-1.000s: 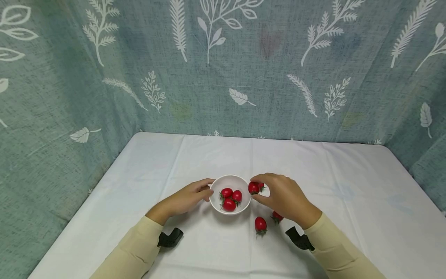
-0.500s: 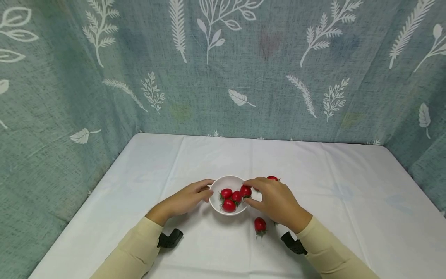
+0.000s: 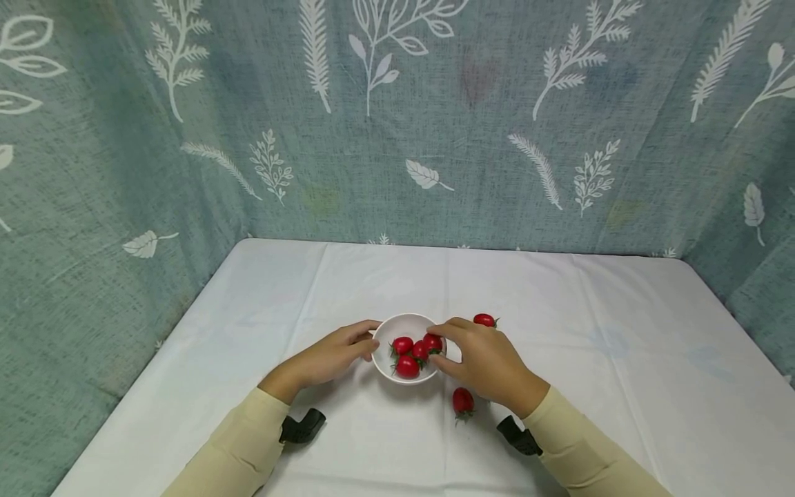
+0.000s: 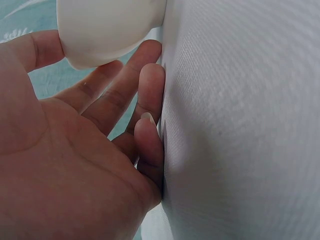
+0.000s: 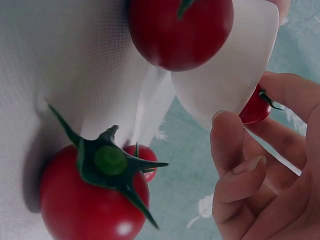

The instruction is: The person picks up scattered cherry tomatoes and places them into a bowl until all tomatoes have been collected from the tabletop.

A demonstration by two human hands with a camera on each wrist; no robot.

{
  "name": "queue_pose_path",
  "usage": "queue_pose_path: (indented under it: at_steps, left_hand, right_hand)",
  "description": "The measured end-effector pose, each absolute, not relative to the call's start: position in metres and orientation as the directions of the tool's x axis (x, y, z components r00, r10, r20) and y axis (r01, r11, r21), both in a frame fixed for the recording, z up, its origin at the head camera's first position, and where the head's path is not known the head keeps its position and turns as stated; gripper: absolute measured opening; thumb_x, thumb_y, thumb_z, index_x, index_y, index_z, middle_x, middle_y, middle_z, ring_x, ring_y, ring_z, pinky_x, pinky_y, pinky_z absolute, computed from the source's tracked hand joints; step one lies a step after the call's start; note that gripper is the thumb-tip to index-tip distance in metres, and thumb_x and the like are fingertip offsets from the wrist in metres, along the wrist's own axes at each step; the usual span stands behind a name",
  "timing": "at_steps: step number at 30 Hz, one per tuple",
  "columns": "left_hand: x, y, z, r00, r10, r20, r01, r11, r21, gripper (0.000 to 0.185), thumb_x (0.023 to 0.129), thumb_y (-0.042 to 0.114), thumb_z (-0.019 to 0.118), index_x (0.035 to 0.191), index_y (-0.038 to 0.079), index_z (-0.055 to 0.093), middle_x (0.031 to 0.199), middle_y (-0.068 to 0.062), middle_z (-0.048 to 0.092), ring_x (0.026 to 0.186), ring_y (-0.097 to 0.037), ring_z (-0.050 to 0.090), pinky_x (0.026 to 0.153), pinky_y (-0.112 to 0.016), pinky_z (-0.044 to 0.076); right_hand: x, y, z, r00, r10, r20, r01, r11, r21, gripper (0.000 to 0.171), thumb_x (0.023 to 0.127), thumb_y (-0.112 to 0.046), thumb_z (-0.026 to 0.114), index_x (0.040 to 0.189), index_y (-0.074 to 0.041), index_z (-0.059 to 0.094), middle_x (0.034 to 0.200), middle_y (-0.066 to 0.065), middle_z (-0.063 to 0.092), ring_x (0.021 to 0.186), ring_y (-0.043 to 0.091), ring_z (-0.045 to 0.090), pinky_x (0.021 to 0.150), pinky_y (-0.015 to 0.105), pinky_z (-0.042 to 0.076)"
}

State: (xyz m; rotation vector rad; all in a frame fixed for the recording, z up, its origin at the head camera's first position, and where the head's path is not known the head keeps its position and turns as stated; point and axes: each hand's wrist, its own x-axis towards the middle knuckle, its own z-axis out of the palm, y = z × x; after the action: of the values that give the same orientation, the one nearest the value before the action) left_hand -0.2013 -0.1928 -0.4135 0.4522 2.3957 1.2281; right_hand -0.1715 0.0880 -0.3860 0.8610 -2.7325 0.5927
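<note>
Your right hand (image 3: 491, 362) pinches one small red tomato (image 3: 433, 342) between thumb and fingertips (image 5: 227, 131), holding it just over the right rim of the white bowl (image 3: 381, 333); the right wrist view shows that tomato (image 5: 256, 107) tucked behind the bowl's wall (image 5: 235, 70). Your left hand (image 3: 329, 355) rests on the worktop (image 3: 621, 359) with its fingers (image 4: 145, 95) relaxed and nearly straight, the tips touching the bowl's left side (image 4: 107, 30) and clamped on nothing.

Progress, judged from the layout: three tomatoes (image 3: 406, 355) already lie in the bowl, touching one another, and the pinched one is not yet released. Two more remain in plain sight on the white cloth: one (image 3: 462, 400) just beside your right wrist toward the near edge, one (image 3: 484, 319) just beyond your right knuckles toward the far edge. Whether your hand hides others cannot be told.

The tomatoes are glossy, oval, deep red, each with a green star-shaped calyx (image 5: 111, 161). The bowl is plain, round and smooth, standing upright near the middle of the worktop, closer to its near edge.
</note>
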Motion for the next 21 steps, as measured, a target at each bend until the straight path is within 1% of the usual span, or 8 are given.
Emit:
queue_pose_path:
  at_steps: [6, 10, 14, 17, 21]
  left_hand:
    - [-0.2010, -0.1929, -0.4130, -0.864, 0.460, -0.205, 0.104, 0.561, 0.822, 0.040, 0.105, 0.033, 0.048, 0.143, 0.021, 0.051, 0.100, -0.002, 0.065, 0.104, -0.020, 0.055, 0.100, -0.046, 0.036]
    - [-0.2005, -0.1927, -0.4123, -0.864, 0.460, -0.203, 0.106, 0.561, 0.821, 0.041, 0.105, 0.033, 0.048, 0.143, 0.021, 0.050, 0.100, -0.002, 0.065, 0.105, -0.020, 0.055, 0.100, -0.046, 0.036]
    - [-0.2007, -0.1924, -0.4127, -0.864, 0.461, -0.203, 0.106, 0.561, 0.821, 0.040, 0.105, 0.033, 0.048, 0.143, 0.021, 0.050, 0.100, -0.002, 0.064, 0.105, -0.020, 0.055, 0.100, -0.046, 0.036]
    - [-0.2009, -0.1923, -0.4135, -0.864, 0.460, -0.203, 0.106, 0.561, 0.821, 0.040, 0.105, 0.033, 0.048, 0.143, 0.021, 0.050, 0.100, -0.002, 0.064, 0.104, -0.020, 0.055, 0.099, -0.046, 0.036]
    - [-0.2009, -0.1924, -0.4139, -0.865, 0.460, -0.200, 0.108, 0.560, 0.821, 0.040, 0.105, 0.033, 0.048, 0.143, 0.021, 0.051, 0.100, -0.002, 0.065, 0.104, -0.020, 0.055, 0.099, -0.046, 0.036]
  right_hand:
    - [-0.1705, 0.0868, -0.3854, -0.816, -0.501, 0.289, -0.575, 0.754, -0.318, 0.040, 0.086, -0.033, 0.077, 0.122, -0.017, 0.071, 0.113, -0.002, 0.072, 0.096, 0.015, 0.070, 0.075, 0.034, 0.057]
    - [-0.1705, 0.0866, -0.3861, -0.820, -0.498, 0.283, -0.570, 0.752, -0.330, 0.039, 0.087, -0.033, 0.077, 0.121, -0.018, 0.070, 0.111, -0.003, 0.073, 0.094, 0.014, 0.070, 0.073, 0.033, 0.056]
    - [-0.1707, 0.0865, -0.3865, -0.822, -0.496, 0.281, -0.569, 0.749, -0.339, 0.037, 0.087, -0.033, 0.077, 0.119, -0.019, 0.068, 0.107, -0.005, 0.072, 0.088, 0.012, 0.068, 0.070, 0.030, 0.054]
    - [-0.1706, 0.0863, -0.3866, -0.819, -0.501, 0.281, -0.573, 0.746, -0.341, 0.034, 0.087, -0.032, 0.077, 0.117, -0.020, 0.067, 0.100, -0.007, 0.071, 0.082, 0.010, 0.064, 0.067, 0.027, 0.051]
    - [-0.1707, 0.0857, -0.3867, -0.812, -0.508, 0.288, -0.583, 0.740, -0.337, 0.032, 0.086, -0.032, 0.078, 0.114, -0.019, 0.069, 0.095, -0.009, 0.070, 0.077, 0.010, 0.062, 0.063, 0.023, 0.048]
